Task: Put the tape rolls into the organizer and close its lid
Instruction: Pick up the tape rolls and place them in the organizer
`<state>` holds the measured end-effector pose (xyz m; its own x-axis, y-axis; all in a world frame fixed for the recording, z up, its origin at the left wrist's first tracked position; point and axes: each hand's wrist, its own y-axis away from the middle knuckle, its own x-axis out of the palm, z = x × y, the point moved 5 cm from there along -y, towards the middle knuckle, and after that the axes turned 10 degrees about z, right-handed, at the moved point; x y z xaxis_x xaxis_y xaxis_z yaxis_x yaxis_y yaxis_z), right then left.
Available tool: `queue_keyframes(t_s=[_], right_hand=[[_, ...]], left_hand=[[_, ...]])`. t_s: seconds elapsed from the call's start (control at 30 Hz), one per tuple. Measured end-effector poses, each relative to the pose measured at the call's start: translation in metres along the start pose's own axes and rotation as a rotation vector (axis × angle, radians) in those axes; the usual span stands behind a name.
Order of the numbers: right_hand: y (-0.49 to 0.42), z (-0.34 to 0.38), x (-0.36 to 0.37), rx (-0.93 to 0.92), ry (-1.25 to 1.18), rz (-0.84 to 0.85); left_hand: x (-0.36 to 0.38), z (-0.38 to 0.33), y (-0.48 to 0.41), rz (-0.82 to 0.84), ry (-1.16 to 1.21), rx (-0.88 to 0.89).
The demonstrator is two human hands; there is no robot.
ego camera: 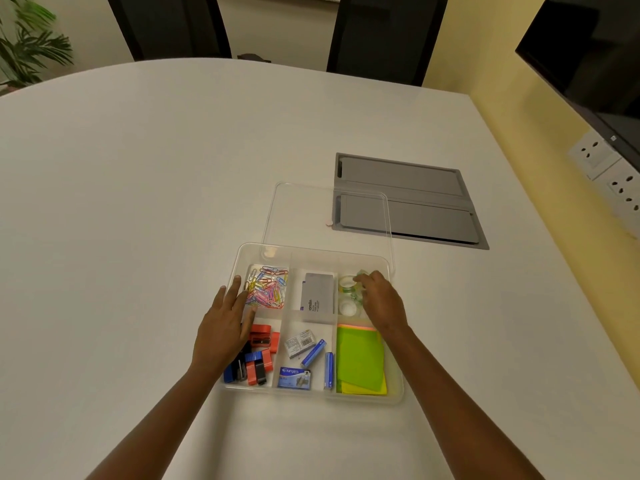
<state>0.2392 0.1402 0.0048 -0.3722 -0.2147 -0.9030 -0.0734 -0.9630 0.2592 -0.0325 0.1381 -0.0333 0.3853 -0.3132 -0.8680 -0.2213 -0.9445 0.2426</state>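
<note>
White bench (138,168): right hand (379,299) sets a tape roll (362,273) into the organizer (398,393), left hand (225,327) flat, released; lid (311,209) next.

Table (138,202): white, rounded far edge, fills most of the view.
Hatch (408,199): grey, two flaps, set flush in the table top, right of centre.
Chairs (384,32): two dark ones behind the far edge of the table.
Plant (27,46): green fronds, far left corner.
Screen (595,57): dark, mounted on the yellow wall at right.
Sockets (609,168): white wall plates below the screen.
Paper clips (266,287): many colours, heaped together.
Sticky notes (360,362): green pad over yellow ones.
Staple boxes (294,377): blue, small, several lying near each other.
Sharpeners (258,355): red, blue and black, in a loose pile.
</note>
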Motion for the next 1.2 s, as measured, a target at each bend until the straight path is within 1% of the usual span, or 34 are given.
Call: queue_keyframes(t_s=[0.07,0.13,0.27,0.33,0.4,0.47,0.53,0.57,0.6,0.67,0.73,0.77,0.9,1.03,1.13,1.2], right_hand=[[-0.007,0.003,0.005,-0.013,0.067,0.081],[-0.01,0.004,0.006,0.026,0.061,0.124],[-0.012,0.007,0.007,-0.002,0.075,0.045],[-0.007,0.01,0.007,-0.058,0.059,0.022],[0.001,0.009,0.006,-0.1,0.095,0.017],[0.007,0.006,0.007,-0.156,0.069,0.085],[0.013,0.0,0.013,-0.189,0.103,0.22],[0.015,-0.001,0.014,-0.214,0.161,0.241],[0.016,-0.003,0.014,-0.227,0.18,0.225],[0.015,-0.01,0.009,-0.171,0.13,0.129],[0.011,-0.014,0.001,-0.087,0.141,0.002],[0.01,-0.016,0.001,-0.039,0.163,-0.014],[0.002,-0.013,0.005,0.05,0.316,0.072],[-0.005,-0.005,0.005,0.045,0.433,0.095],[-0.007,-0.007,-0.001,0.058,0.451,0.128],[-0.009,-0.009,-0.008,0.093,0.399,0.194]], left_hand=[[0.0,0.0,0.0,-0.004,-0.003,-0.002],[0.0,0.0,0.001,-0.009,-0.007,0.001],[0.0,0.0,0.0,-0.001,-0.002,0.0],[0.0,0.0,0.001,-0.003,0.006,0.002],[0.0,0.0,0.001,-0.006,0.01,0.002],[-0.001,0.0,0.001,-0.007,0.005,0.0],[-0.001,0.0,0.001,-0.002,0.009,-0.001],[0.0,0.0,0.001,0.001,0.011,0.0],[0.0,0.0,0.001,0.002,0.01,0.001],[-0.001,-0.001,0.001,0.001,0.011,0.001],[-0.001,-0.001,0.001,0.0,0.012,-0.001],[-0.001,-0.002,0.002,0.001,0.009,-0.002],[-0.001,-0.002,0.002,0.005,-0.002,-0.006],[-0.001,-0.001,0.002,0.005,-0.006,-0.003],[-0.001,-0.002,0.002,0.002,-0.015,0.003],[-0.001,-0.001,0.002,0.002,-0.012,0.002]])
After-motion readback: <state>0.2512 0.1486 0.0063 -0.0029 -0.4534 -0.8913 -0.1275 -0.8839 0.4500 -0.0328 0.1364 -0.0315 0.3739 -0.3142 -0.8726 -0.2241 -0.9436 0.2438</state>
